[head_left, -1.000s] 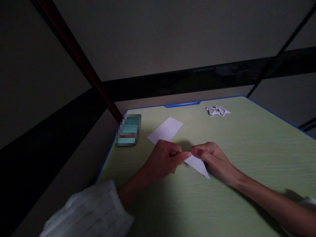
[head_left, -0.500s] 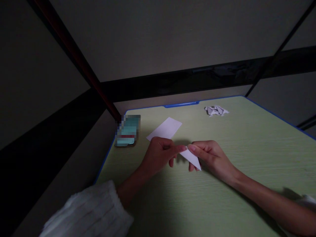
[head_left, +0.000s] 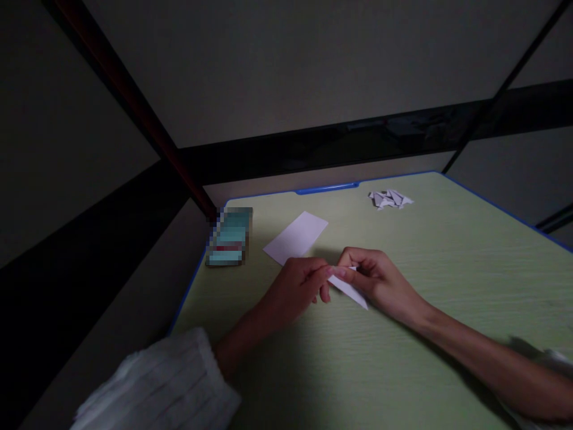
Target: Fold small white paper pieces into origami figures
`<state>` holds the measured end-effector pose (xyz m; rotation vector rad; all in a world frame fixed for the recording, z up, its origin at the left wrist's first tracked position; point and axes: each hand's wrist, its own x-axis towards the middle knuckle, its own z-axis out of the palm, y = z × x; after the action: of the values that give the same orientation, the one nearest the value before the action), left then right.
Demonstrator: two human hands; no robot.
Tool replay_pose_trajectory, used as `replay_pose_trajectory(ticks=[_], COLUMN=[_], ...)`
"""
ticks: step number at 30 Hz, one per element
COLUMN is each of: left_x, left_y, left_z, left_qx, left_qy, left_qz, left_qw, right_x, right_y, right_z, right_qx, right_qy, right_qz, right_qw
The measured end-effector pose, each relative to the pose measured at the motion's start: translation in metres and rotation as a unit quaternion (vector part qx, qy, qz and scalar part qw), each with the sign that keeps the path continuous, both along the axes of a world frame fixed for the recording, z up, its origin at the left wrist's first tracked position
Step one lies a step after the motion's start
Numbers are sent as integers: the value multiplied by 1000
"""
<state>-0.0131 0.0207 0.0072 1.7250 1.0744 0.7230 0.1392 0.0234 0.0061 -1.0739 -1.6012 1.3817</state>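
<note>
A small piece of folded white paper (head_left: pixel 351 289) is pinched between both hands above the table, its pointed end slanting down to the right. My left hand (head_left: pixel 304 280) is closed on its left end, thumb on top. My right hand (head_left: pixel 373 275) is closed on its upper edge, and the two thumb tips nearly meet. Fingers cover much of the paper, so its full folded shape is hidden. Just beyond my left hand, a flat white sheet of paper (head_left: pixel 298 236) lies on the table.
The light green table (head_left: pixel 447 251) has a blue edge and a blue handle (head_left: pixel 329 188) at the back. A phone (head_left: pixel 230 236), its screen blurred, lies at the left edge. Several folded white paper pieces (head_left: pixel 390 199) sit at the back right. Dark panels stand behind.
My left hand has shifted slightly right and down. My right thumb has moved left, closer to the left thumb, and a small white corner now shows above it. The paper has tilted a little.
</note>
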Motion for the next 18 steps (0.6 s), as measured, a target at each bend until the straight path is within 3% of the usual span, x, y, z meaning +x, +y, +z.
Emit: replay_pose_trajectory(ticks=[5,9,14,18], left_x=[-4,-6,-4,-5], left_y=[4,5,4,8], left_z=[5,8,7,6], left_qx=[58,50,26,26], left_qy=[21,-12,-70,-80], left_qz=[82,159,180,158], left_qw=[995,986,981,984], right_x=[-4,-4,-1,2], right_y=[5,4,3,5], right_z=[-2,-6,-8,-5], right_qx=[-91,-134,-69,-30], right_qy=[67,97,77,45], right_qz=[33,57,1,-5], right_qw=[993,985,995,999])
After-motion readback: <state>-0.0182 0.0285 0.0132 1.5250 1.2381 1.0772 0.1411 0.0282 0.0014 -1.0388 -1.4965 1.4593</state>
